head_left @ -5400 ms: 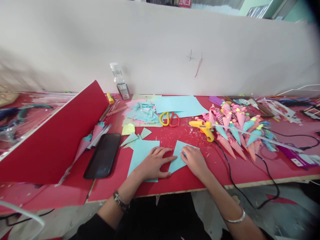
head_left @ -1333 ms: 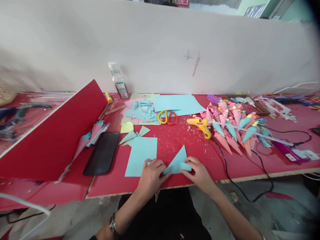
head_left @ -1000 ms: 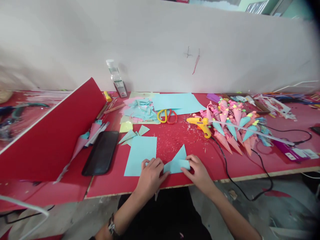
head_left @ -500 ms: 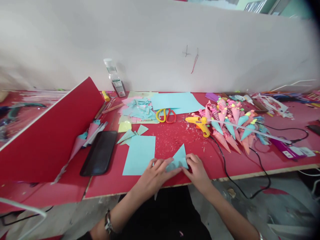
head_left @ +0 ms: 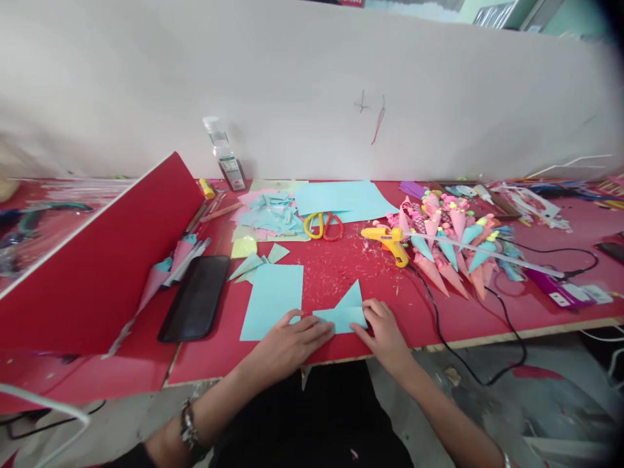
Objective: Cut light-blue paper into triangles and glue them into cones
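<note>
A light blue paper [head_left: 341,318] lies at the table's front edge, folded so that a strip runs along its lower side and a pointed corner stands up behind it. My left hand [head_left: 297,338] presses on the paper's left end with its fingers stretched out flat. At the right end my right hand [head_left: 387,338] grips the paper's edge between thumb and fingers. Beside my left hand rests an unfolded light blue sheet [head_left: 273,299], partly under the fingertips. Cut blue-green paper triangles [head_left: 251,265] are just behind that sheet.
Behind the paper lie scissors [head_left: 324,226] with yellow and red handles. A yellow glue gun [head_left: 390,244] and its cord are to the right, against small pink and blue cones [head_left: 458,240]. On the left are a black phone [head_left: 195,299] and a red board [head_left: 112,260]; a bottle [head_left: 227,156] stands behind.
My left hand has slid left along the paper, uncovering the folded strip. My right hand stays at the right end with little movement.
</note>
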`<action>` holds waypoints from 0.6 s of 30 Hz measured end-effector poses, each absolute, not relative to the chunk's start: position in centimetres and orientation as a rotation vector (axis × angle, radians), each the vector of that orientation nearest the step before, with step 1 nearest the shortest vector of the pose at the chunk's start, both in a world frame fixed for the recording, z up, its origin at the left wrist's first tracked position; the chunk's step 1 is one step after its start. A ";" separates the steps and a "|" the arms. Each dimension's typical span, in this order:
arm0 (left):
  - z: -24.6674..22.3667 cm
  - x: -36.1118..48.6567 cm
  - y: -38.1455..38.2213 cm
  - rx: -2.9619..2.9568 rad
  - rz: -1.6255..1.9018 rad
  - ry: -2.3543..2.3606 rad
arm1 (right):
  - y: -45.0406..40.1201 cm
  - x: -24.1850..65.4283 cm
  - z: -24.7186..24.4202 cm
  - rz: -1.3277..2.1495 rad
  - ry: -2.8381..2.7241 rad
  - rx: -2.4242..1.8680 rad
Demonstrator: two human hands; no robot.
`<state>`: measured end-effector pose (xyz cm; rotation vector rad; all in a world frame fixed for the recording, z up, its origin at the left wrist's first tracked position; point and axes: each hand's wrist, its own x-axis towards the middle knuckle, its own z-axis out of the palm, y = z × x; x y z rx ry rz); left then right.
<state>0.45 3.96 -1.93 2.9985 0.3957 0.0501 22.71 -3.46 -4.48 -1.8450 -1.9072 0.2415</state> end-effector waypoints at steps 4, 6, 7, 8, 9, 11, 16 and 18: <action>-1.7 -1.1 4.4 2.959 0.051 0.413 | -3.6 22.7 -4.5 0.259 -1.900 -1.853; -1.6 -1.5 4.6 2.945 0.042 0.413 | -3.6 22.8 -4.4 0.252 -1.885 -1.865; -1.7 -1.7 4.6 2.938 0.042 0.410 | -3.7 22.7 -4.3 0.235 -1.877 -1.877; -1.7 -1.7 4.6 2.931 0.048 0.413 | -3.9 22.6 -4.1 0.198 -1.870 -1.896; -1.7 -1.7 4.7 2.923 0.059 0.420 | -4.1 22.5 -3.9 0.138 -1.870 -1.921; -1.8 -1.7 4.7 2.911 0.094 0.443 | -4.6 22.0 -3.5 -0.024 -1.925 -1.946; -1.8 -1.7 4.8 2.933 0.153 0.439 | -6.0 20.5 -3.6 -0.164 -2.235 -1.791; -1.9 -1.8 4.9 2.958 0.156 0.418 | -6.2 20.6 -4.0 -0.145 -2.248 -1.774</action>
